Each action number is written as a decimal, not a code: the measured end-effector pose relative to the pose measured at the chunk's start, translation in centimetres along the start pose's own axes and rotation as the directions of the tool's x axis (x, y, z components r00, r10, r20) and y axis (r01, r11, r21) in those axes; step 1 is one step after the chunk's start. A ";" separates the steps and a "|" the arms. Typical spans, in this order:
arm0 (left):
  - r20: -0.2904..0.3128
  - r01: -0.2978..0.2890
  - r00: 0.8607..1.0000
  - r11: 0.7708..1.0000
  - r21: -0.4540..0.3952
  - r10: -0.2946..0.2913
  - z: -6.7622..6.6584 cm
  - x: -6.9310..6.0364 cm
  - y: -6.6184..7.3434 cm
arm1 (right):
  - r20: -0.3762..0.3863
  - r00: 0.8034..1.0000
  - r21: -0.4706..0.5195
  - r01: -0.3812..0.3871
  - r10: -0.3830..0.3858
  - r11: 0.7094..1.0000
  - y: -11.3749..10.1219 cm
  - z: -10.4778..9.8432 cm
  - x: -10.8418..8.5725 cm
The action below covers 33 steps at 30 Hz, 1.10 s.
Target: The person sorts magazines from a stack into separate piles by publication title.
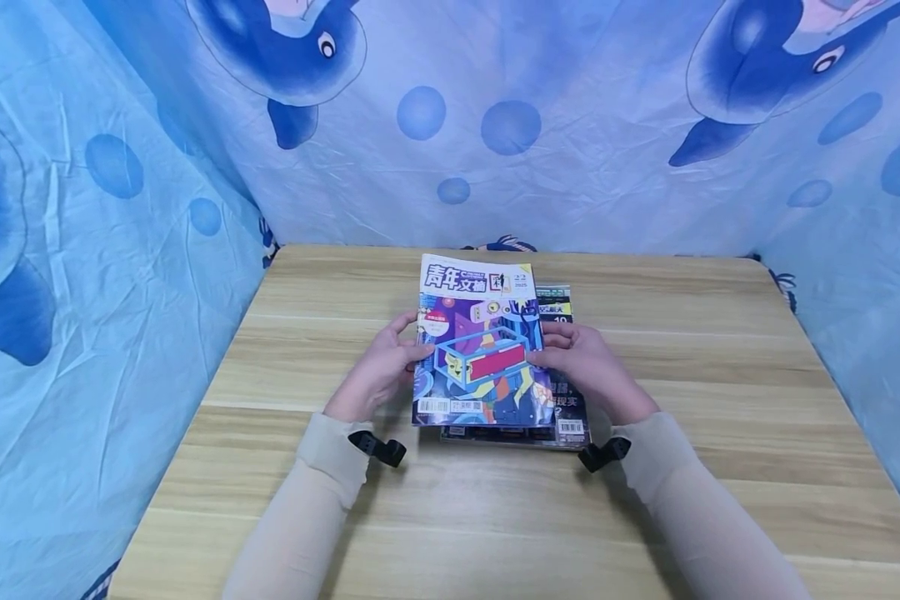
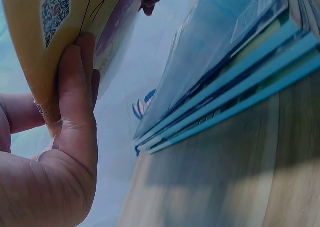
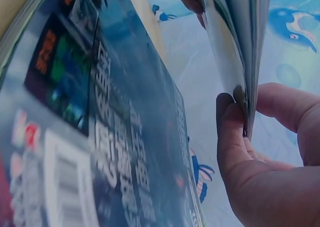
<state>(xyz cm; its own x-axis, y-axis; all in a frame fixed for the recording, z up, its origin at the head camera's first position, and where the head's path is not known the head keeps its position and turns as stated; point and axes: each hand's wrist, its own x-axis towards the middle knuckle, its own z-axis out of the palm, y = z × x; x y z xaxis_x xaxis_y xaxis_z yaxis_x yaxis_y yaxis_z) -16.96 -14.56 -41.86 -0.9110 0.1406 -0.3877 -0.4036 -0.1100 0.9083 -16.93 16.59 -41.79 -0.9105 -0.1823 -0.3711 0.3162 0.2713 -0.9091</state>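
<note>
A magazine (image 1: pixel 472 308) with a white title band and a purple, blue and red cover is held up over a dark-covered magazine (image 1: pixel 562 421). My left hand (image 1: pixel 378 367) grips its left edge, thumb on the cover and fingers behind. Its right edge is pinched by my right hand (image 1: pixel 581 362). In the left wrist view, the magazine's yellowish back (image 2: pixel 55 47) shows a QR code above the fingers. The right wrist view shows its page edges (image 3: pixel 252 52) between thumb and fingers. Beneath it lies a stack of several magazines (image 2: pixel 235 82), apart from the held one.
The stack sits on a light wood-grain table (image 1: pixel 330 333). A blue curtain (image 1: pixel 450 192) printed with dolphins and bubbles hangs behind the table and along both sides. Dark bands with small black clips (image 1: pixel 378 448) are around the sleeve cuffs.
</note>
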 end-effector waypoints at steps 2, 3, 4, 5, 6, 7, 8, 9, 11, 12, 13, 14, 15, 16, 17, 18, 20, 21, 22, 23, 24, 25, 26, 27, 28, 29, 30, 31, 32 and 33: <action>-0.007 -0.002 1.000 1.000 0.009 0.002 -0.5 -0.1 0.1 | 0.011 1.000 0.014 0.009 -0.009 1.000 -0.2 0.4 0.3; -0.009 -0.002 1.000 1.000 0.013 0.002 -0.7 -0.2 0.2 | 0.015 1.000 0.013 0.014 -0.015 1.000 -0.3 0.6 0.4; -0.013 -0.001 1.000 1.000 0.015 0.001 -1.0 -0.2 0.2 | 0.015 1.000 0.016 0.021 -0.021 1.000 -0.5 0.8 0.6; -0.014 0.001 1.000 1.000 0.017 -0.001 -1.2 -0.2 0.3 | 0.014 1.000 0.016 0.028 -0.028 0.999 -0.6 1.0 0.7; -0.014 0.001 1.000 1.000 0.020 -0.001 -1.5 -0.3 0.3 | 0.011 0.999 0.010 0.033 -0.033 0.999 -0.7 1.3 0.9; -0.013 0.001 1.000 1.000 0.017 -0.001 -1.7 -0.2 0.4 | 0.011 0.999 -0.001 0.039 -0.039 0.999 -0.8 1.4 1.0; -0.012 0.001 1.000 1.000 0.015 0.000 -2.0 -0.2 0.4 | 0.009 0.999 0.000 0.043 -0.043 0.999 -0.9 1.7 1.1; -0.011 -0.001 1.000 1.000 0.013 0.001 -2.2 -0.2 0.5 | 0.007 0.999 0.005 0.046 -0.046 0.999 -1.1 1.9 1.3; -0.009 -0.006 1.000 1.000 0.010 0.006 -2.7 -0.2 0.6 | 0.007 0.999 0.016 0.052 -0.052 0.999 -1.3 2.3 1.6; -0.003 -0.010 1.000 1.000 0.009 0.010 -3.0 -0.1 0.7 | 0.011 0.998 0.016 0.056 -0.056 0.998 -1.4 2.5 1.8; -0.001 -0.012 1.000 1.000 0.008 0.012 -3.3 -0.1 0.8 | 0.012 0.998 0.019 0.061 -0.061 0.998 -1.5 2.8 1.9; -0.003 -0.013 1.000 1.000 0.009 0.013 -3.5 -0.1 0.9 | 0.009 0.998 0.021 0.064 -0.064 0.998 -1.7 3.0 2.1; -0.001 -0.014 1.000 1.000 0.011 0.014 -3.9 -0.1 0.9 | 0.011 0.997 0.016 0.070 -0.070 0.997 -1.8 3.3 2.3; -0.001 -0.013 1.000 1.000 0.014 0.013 -4.2 -0.1 1.0 | 0.011 0.997 0.007 0.076 -0.076 0.997 -2.0 3.5 2.4; 0.000 -0.011 1.000 1.000 0.020 0.011 -4.5 -0.1 1.2 | 0.011 0.997 -0.008 0.083 -0.083 0.997 -2.1 3.8 2.6; -0.003 -0.009 1.000 1.000 0.026 0.009 -4.8 -0.2 1.3 | 0.009 0.996 -0.023 0.089 -0.089 0.996 -2.3 4.1 2.8; -0.015 -0.002 1.000 0.999 0.039 0.003 -5.5 -0.2 1.5 | 0.003 0.995 -0.037 0.095 -0.095 0.995 -2.7 4.7 3.0; -0.018 0.001 1.000 0.999 0.045 0.000 -5.8 -0.2 1.6 | 0.006 0.995 -0.038 0.098 -0.098 0.994 -2.9 5.0 3.1; -0.025 0.002 1.000 0.999 0.051 -0.001 -6.1 -0.3 1.7 | 0.003 0.995 -0.040 0.101 -0.101 0.994 -3.1 5.2 3.3; -0.030 0.001 1.000 0.998 0.057 0.000 -6.4 -0.3 1.8 | 0.004 0.994 -0.034 0.105 -0.105 0.994 -3.2 5.5 3.4; -0.036 0.000 0.999 0.998 0.061 0.002 -6.7 -0.3 1.9 | 0.005 0.994 -0.019 0.108 -0.108 0.994 -3.4 5.8 3.6; -0.041 -0.001 0.999 0.998 0.066 0.004 -7.0 -0.2 2.0 | 0.008 0.993 -0.004 0.115 -0.115 0.993 -3.6 6.2 3.8; -0.044 -0.004 0.999 0.998 0.070 0.007 -7.3 -0.2 2.1 | 0.011 0.992 0.009 0.123 -0.123 0.992 -3.8 6.4 4.0; -0.048 -0.005 0.999 0.997 0.074 0.009 -7.5 -0.2 2.3 | 0.012 0.992 0.016 0.129 -0.129 0.992 -4.0 6.7 4.2; -0.051 -0.007 0.999 0.997 0.079 0.011 -7.8 -0.1 2.4 | 0.010 0.991 0.020 0.135 -0.135 0.991 -4.2 7.0 4.3; -0.054 -0.005 0.999 0.996 0.085 0.009 -8.0 -0.1 2.5 | 0.011 0.990 0.026 0.141 -0.141 0.990 -4.4 7.2 4.5; -0.057 0.000 0.998 0.996 0.090 0.006 -8.3 0.0 2.7 | 0.013 0.990 0.025 0.142 -0.143 0.989 -4.6 7.5 4.6; -0.060 0.003 0.998 0.995 0.096 0.003 -8.6 0.0 2.9 | 0.015 0.989 0.022 0.144 -0.144 0.989 -4.9 7.7 4.7; -0.062 0.007 0.998 0.994 0.105 -0.001 -8.8 0.1 3.0 | 0.016 0.990 0.019 0.142 -0.142 0.990 -5.0 8.0 4.9; -0.064 0.012 0.998 0.993 0.115 -0.005 -9.1 0.1 3.2 | 0.017 0.990 0.019 0.139 -0.139 0.990 -5.2 8.2 5.0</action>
<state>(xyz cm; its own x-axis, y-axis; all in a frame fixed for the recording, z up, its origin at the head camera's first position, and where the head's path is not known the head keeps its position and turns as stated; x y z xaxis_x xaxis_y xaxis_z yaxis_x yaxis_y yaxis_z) -19.11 -23.83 -40.43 -0.9125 0.0774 -0.4017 -0.4025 0.0055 0.9154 -20.95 6.48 -40.45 -0.9410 -0.2346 -0.2440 0.1914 0.2257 -0.9552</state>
